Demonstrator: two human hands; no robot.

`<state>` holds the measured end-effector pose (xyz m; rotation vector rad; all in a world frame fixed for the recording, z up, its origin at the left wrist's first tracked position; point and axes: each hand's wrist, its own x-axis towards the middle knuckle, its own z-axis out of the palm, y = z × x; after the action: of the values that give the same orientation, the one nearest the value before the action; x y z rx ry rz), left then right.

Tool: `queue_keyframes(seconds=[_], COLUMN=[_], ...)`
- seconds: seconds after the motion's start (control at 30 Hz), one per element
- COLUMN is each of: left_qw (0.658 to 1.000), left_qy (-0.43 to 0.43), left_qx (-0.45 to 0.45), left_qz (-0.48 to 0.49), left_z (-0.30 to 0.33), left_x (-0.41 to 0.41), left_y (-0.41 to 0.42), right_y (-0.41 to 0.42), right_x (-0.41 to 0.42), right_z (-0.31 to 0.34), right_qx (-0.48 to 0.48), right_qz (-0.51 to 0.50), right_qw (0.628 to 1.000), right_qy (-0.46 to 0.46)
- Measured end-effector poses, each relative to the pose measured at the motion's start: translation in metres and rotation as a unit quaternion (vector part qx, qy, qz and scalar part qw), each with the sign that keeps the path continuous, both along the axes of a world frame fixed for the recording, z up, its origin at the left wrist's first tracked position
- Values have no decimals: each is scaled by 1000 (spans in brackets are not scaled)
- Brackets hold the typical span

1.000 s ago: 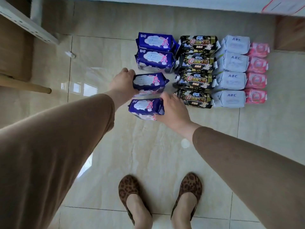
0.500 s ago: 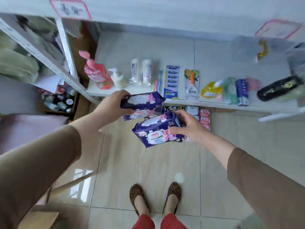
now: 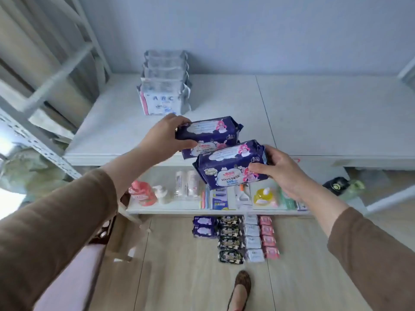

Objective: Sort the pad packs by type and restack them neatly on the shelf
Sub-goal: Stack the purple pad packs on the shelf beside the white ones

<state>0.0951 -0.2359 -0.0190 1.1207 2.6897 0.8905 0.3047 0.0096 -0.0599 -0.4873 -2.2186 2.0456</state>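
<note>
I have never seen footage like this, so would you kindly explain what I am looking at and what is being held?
There is no machine here: a camera worn on a person's head looks down at their two bare hands. The left hand holds one dark blue pad pack, and the right hand holds another blue pack. Both hover over the white shelf, where a stack of white ABC packs already stands. More packs lie in rows on the floor below.

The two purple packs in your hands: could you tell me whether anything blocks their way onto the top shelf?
Nothing visible does. The top shelf is bare ahead of both purple packs; the white ABC stack stands at the back left, off their path.
</note>
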Motion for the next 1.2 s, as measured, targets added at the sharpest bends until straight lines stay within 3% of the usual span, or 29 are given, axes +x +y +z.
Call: queue_keyframes(seconds=[0.43,0.7,0.97,1.2], left_qw=[998,986,979,980], left_qy=[12,100,121,122], left_qx=[-39,-130,-164,-158], left_qz=[55,14,-9,-12], left_z=[39,40,12,-19], left_x=[-144,-272,-373,-409], left_y=[161,228,269,278], right_y=[116,148,165,171], right_x=[-130,-231,-322,-371], right_z=[12,-3,-25,-37], right_qx=[5,18,17,10], right_qz=[-16,-45,-96,-115], right_qw=[999,999,995,993], right_qy=[31,19,6,-11])
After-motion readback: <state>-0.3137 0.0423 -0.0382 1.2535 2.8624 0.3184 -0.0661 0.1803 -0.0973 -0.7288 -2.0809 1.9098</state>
